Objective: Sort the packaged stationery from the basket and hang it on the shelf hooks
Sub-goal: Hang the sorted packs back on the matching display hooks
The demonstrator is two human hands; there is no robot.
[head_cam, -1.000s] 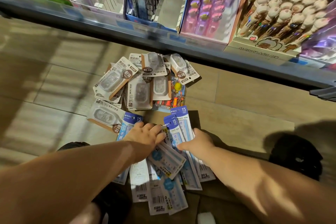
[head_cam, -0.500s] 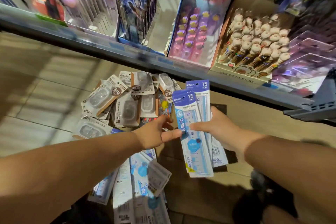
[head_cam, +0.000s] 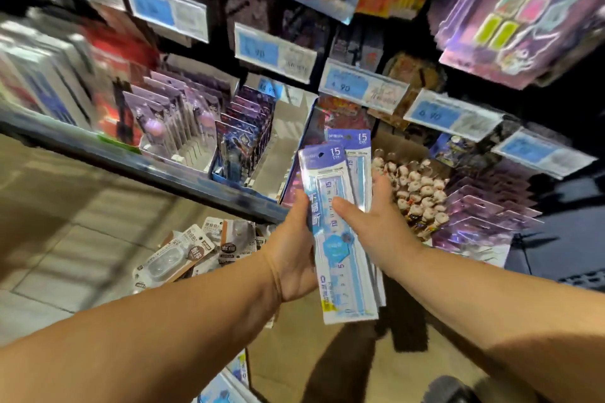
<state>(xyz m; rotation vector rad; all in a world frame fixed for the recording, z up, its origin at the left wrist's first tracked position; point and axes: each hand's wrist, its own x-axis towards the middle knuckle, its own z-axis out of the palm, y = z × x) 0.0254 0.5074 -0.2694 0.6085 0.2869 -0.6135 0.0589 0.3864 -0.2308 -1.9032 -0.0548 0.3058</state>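
Item: packaged rulers (head_cam: 337, 249), a small stack in clear sleeves with blue headers printed "15 cm", held upright before the shelf (head_cam: 131, 157), probably being squared so the hang holes line up for a hook. The left hand (head_cam: 291, 255) grips the left edge with fingers behind; the right hand (head_cam: 376, 222) pinches, thumb across the front. Beyond are price tags (head_cam: 347, 87) reading 4.90 and 6.90, with correction-tape packs (head_cam: 183, 258) on the floor.

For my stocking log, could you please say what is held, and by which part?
A stack of ruler packs: the left hand grips its left edge at mid-height, the right hand its right side, thumb across the front.
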